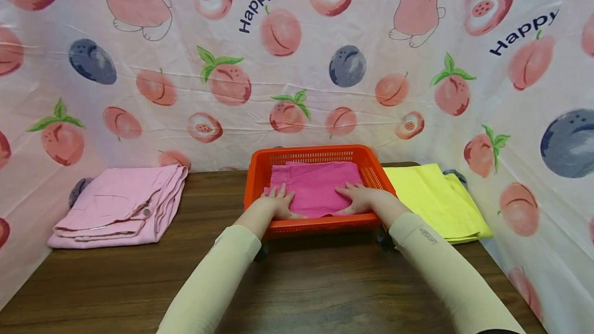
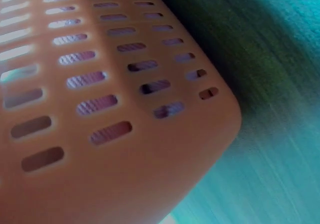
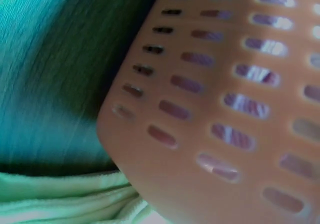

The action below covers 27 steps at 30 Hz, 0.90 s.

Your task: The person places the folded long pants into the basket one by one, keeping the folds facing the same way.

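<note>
A folded magenta-pink garment with a fine knit texture lies inside an orange-red plastic basket. Spread fingers of my left hand rest on the garment's left front part. On its right side my right hand touches the cloth, fingers also extended. Both wrists cross the basket's rim near its front corners. Each wrist view is filled by the slotted basket wall, with the garment showing through the slots; neither hand appears there.
A folded light pink garment with a button lies on the brown wooden table at left. Folded yellow cloth sits close to the basket's right side. Behind and at both sides hangs a fruit-printed curtain. Dark supports show under the basket.
</note>
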Tool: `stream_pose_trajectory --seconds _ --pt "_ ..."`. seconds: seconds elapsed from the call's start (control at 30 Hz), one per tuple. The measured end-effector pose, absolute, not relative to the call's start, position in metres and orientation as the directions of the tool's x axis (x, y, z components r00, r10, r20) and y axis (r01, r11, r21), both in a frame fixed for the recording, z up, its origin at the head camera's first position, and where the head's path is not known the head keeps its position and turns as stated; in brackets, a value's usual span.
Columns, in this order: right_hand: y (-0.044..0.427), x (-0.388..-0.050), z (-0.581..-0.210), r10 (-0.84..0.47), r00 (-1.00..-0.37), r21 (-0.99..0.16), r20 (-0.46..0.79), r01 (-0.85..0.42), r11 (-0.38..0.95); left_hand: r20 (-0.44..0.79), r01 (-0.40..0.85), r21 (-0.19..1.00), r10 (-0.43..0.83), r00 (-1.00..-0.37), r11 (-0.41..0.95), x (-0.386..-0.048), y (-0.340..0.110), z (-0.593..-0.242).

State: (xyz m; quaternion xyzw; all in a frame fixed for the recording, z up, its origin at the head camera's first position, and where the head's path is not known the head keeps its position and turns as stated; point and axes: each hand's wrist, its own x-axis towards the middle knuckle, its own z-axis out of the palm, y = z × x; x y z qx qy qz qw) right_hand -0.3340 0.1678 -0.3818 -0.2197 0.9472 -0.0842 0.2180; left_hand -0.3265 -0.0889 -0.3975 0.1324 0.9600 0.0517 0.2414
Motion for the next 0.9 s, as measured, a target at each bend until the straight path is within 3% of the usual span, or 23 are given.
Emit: stream_pose_trajectory --seconds 0.27,0.9 --pt "0.166 -0.334 -0.381 -0.427 -0.812 -0.211 -0.398 -0.372 0.904 -0.453 0.209 0.203 0.281 -0.846 0.956 -0.309 -0.086 -0.377" --pt "0.178 -0.321 -0.373 -0.479 -0.836 -0.354 -0.269 -0.377 0.856 -0.386 0.193 0.379 0.344 -0.856 0.905 -0.309 -0.095 -0.378"
